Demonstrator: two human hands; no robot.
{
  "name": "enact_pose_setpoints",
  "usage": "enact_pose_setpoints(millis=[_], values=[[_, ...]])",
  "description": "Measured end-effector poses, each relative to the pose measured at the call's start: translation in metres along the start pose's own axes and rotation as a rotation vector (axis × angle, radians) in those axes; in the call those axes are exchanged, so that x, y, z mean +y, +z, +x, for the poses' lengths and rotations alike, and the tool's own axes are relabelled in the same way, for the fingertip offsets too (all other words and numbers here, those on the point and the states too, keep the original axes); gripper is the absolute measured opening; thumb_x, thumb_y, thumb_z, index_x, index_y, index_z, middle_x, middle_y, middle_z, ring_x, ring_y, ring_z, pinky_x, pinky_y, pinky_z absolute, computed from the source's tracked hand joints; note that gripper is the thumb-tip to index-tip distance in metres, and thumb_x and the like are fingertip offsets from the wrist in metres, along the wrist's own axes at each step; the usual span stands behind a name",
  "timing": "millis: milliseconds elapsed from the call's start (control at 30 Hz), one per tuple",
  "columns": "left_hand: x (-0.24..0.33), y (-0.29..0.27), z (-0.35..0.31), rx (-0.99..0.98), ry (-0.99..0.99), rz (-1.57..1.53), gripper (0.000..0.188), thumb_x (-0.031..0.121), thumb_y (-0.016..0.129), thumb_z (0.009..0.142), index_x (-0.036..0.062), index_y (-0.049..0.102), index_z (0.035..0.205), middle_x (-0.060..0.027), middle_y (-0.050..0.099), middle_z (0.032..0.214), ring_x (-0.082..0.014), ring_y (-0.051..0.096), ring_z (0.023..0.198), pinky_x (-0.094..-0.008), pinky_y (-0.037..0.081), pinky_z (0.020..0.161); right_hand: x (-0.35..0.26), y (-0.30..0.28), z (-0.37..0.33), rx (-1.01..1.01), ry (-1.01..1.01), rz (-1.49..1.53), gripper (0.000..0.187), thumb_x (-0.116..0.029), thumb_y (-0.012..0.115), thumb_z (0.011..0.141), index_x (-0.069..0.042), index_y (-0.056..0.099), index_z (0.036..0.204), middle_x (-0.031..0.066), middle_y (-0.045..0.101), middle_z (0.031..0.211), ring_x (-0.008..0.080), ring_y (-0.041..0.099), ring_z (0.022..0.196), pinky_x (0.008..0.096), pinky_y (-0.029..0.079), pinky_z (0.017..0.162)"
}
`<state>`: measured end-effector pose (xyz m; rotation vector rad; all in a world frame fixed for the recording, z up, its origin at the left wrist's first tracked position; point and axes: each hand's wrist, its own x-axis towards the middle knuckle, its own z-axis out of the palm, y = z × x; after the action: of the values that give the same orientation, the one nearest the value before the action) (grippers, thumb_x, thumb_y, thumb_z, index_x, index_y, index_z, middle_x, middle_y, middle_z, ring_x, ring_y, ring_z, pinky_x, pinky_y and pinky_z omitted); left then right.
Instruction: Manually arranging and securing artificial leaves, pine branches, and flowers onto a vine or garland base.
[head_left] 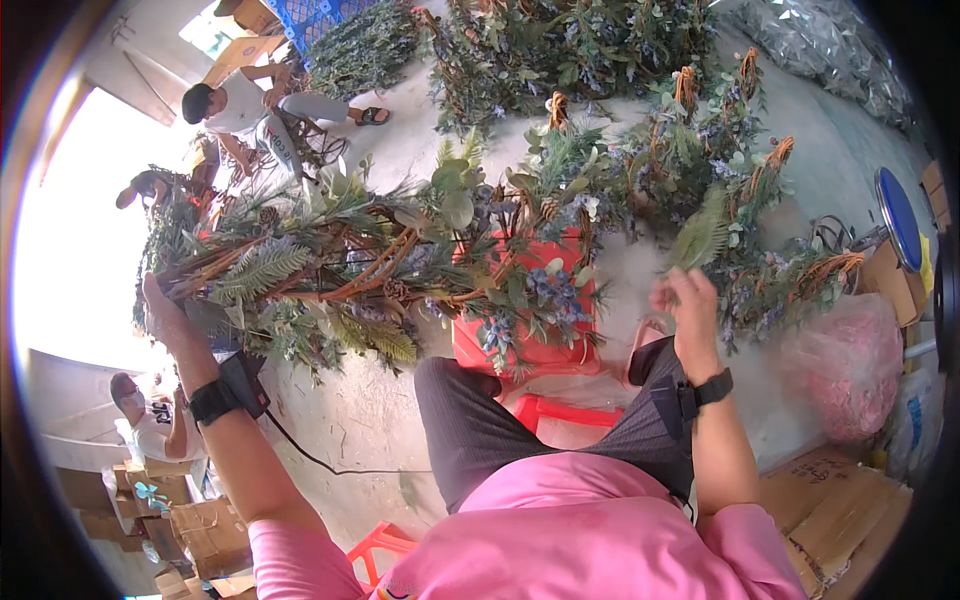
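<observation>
A long artificial garland (375, 265) of brown vine twigs, fern leaves, pine cones and blue flowers stretches across in front of me. My left hand (172, 318) is at its left end, closed against the twigs, with some fingers hidden. My right hand (690, 305) is raised to the right of the garland, its fingers bent together and slightly blurred. From those fingertips a green fern sprig (703, 232) points upward, smeared by motion. Under the garland's middle stands a red plastic stool (560, 345).
Several finished-looking garlands (570, 50) lie on the floor beyond. A seated person (240, 105) works at the far left, and another person (160, 420) is at lower left. At right are a pink plastic bag (845, 365), a blue round stool seat (898, 218) and cardboard (835, 510).
</observation>
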<state>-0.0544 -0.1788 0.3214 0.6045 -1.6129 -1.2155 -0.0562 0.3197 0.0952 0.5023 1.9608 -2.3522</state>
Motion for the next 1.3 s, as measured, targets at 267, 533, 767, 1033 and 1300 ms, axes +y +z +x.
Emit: enact_pose_setpoints(millis=[267, 533, 767, 1033, 1300], values=[[0.006, 0.002, 0.003, -0.035, -0.006, -0.055, 0.039, 0.034, 0.053, 0.081, -0.0032, 0.053, 0.094, -0.0125, 0.055, 0.09, -0.0219, 0.055, 0.078, -0.0329, 0.046, 0.066, -0.026, 0.102, -0.027, -0.655, -0.132, 0.216, 0.021, -0.019, 0.054, 0.08, 0.0, 0.061, 0.075, 0.0079, 0.061, 0.079, 0.0138, 0.056, 0.069, 0.0284, 0.044, 0.066], [0.009, 0.0, 0.0, -0.029, -0.028, -0.038, 0.04, 0.034, 0.055, 0.078, -0.0026, 0.056, 0.094, -0.0104, 0.058, 0.085, -0.0177, 0.056, 0.073, -0.0288, 0.044, 0.065, -0.009, 0.119, 0.012, -0.303, 0.269, 0.228, 0.016, -0.018, 0.056, 0.077, -0.002, 0.055, 0.08, 0.0075, 0.058, 0.07, 0.0172, 0.058, 0.055, 0.0256, 0.041, 0.041], [0.008, 0.002, 0.004, -0.04, -0.012, -0.069, 0.039, 0.032, 0.053, 0.081, -0.0033, 0.05, 0.098, -0.0112, 0.055, 0.09, -0.0202, 0.055, 0.077, -0.032, 0.046, 0.066, -0.007, 0.117, 0.026, -0.325, 0.343, 0.09, 0.014, -0.016, 0.058, 0.072, -0.003, 0.054, 0.07, 0.007, 0.052, 0.053, 0.0163, 0.049, 0.035, 0.0255, 0.032, 0.029], [0.001, 0.0, 0.009, -0.049, -0.008, -0.115, 0.038, 0.03, 0.054, 0.081, -0.0027, 0.05, 0.099, -0.0116, 0.055, 0.091, -0.0209, 0.056, 0.077, -0.0332, 0.047, 0.065, -0.01, 0.118, 0.032, -0.393, 0.356, 0.015, 0.017, -0.018, 0.058, 0.073, -0.002, 0.056, 0.067, 0.0059, 0.052, 0.05, 0.0152, 0.047, 0.033, 0.0252, 0.03, 0.028], [0.001, -0.001, 0.01, -0.056, 0.001, -0.1, 0.035, 0.031, 0.054, 0.081, -0.0003, 0.052, 0.097, -0.0089, 0.057, 0.083, -0.0171, 0.056, 0.07, -0.028, 0.045, 0.061, -0.012, 0.121, 0.033, -0.396, 0.333, -0.068, 0.019, -0.018, 0.058, 0.074, -0.001, 0.056, 0.068, 0.0056, 0.052, 0.051, 0.0149, 0.047, 0.033, 0.0248, 0.03, 0.028]])
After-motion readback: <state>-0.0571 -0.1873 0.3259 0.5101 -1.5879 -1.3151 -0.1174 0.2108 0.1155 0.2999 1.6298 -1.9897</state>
